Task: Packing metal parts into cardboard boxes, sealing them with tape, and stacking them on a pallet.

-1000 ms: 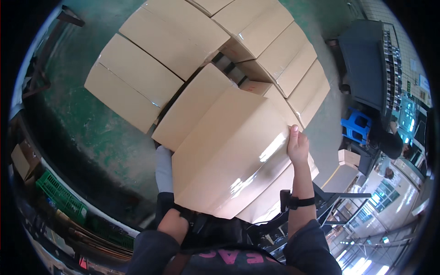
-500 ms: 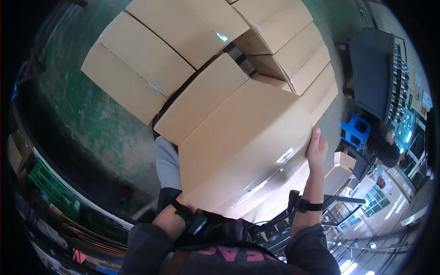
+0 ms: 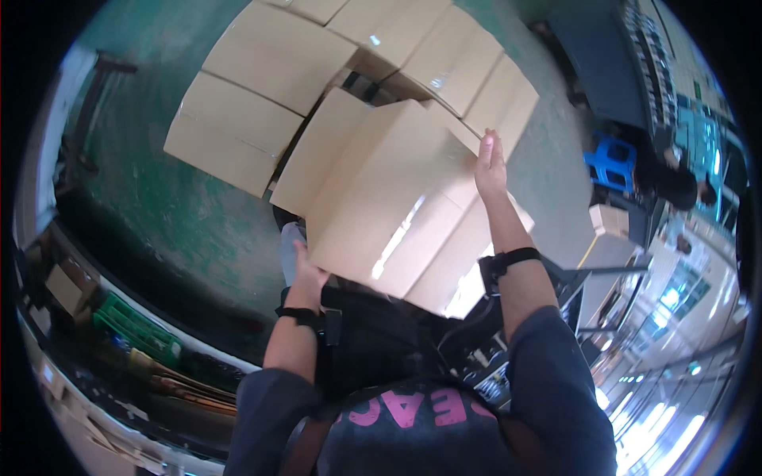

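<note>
Between my two hands is a large brown cardboard box point(image 3: 373, 186), tilted, with a strip of shiny clear tape along its near right part. My left hand point(image 3: 308, 270) grips its near left corner, thumb up and the other fingers partly hidden. Against the right edge presses my right hand point(image 3: 492, 163), its fingers pointing away from me. A plain cardboard panel point(image 3: 325, 147) adjoins the box's far left side; whether it belongs to the same box I cannot tell. Just beyond stand several taped cardboard boxes point(image 3: 274, 59), packed close together, with a dark gap among them.
Green worn floor point(image 3: 198, 226) lies on the left. A green crate point(image 3: 139, 327) is at the lower left. On the right are a blue plastic stool point(image 3: 611, 161), a seated person in dark clothes point(image 3: 675, 182), a small open carton point(image 3: 609, 220) and a metal frame point(image 3: 611, 274).
The box has moved away from me and tilted, showing more of its taped side. My right hand has gone farther forward with it. My left hand, mostly hidden before, now shows at the corner.
</note>
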Available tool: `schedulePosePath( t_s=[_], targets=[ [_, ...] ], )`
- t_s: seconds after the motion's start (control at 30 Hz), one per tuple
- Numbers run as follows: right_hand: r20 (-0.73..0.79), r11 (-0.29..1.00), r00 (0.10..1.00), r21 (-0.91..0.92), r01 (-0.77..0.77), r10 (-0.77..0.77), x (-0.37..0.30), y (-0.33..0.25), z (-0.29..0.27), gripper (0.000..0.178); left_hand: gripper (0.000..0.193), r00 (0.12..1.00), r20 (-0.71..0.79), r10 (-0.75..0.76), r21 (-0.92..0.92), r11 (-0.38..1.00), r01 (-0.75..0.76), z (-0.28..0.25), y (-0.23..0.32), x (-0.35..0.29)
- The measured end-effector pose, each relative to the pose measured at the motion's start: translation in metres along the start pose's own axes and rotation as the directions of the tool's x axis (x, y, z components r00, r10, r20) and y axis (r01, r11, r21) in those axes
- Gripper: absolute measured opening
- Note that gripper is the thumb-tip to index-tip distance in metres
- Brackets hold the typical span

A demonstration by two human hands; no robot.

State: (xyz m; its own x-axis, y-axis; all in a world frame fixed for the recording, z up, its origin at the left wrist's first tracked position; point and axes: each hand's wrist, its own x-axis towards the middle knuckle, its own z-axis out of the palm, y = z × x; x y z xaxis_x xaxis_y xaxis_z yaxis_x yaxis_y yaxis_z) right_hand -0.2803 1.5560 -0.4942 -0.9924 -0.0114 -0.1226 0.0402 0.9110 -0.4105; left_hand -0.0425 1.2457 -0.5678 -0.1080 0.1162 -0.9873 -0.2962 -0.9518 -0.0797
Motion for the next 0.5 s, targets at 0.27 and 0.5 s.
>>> schedulePosePath(
  t_s=[0.27, 0.5],
  targets=[
    [-0.102, 0.769, 0.782, -0.138, -0.624, 0.615, -0.185, 0.065, -0.061, 0.064, 0.087, 0.350, 0.888, 0.299, 0.417, -0.845, -0.335, 0.079, -0.038, -0.116],
    [0.130, 0.864, 0.892, -0.341, -0.370, 0.433, -0.186, 0.025, -0.015, 0.073, 0.109, 0.618, 0.680, -0.393, -0.190, -0.910, -0.369, 0.151, -0.128, -0.097]
  ],
)
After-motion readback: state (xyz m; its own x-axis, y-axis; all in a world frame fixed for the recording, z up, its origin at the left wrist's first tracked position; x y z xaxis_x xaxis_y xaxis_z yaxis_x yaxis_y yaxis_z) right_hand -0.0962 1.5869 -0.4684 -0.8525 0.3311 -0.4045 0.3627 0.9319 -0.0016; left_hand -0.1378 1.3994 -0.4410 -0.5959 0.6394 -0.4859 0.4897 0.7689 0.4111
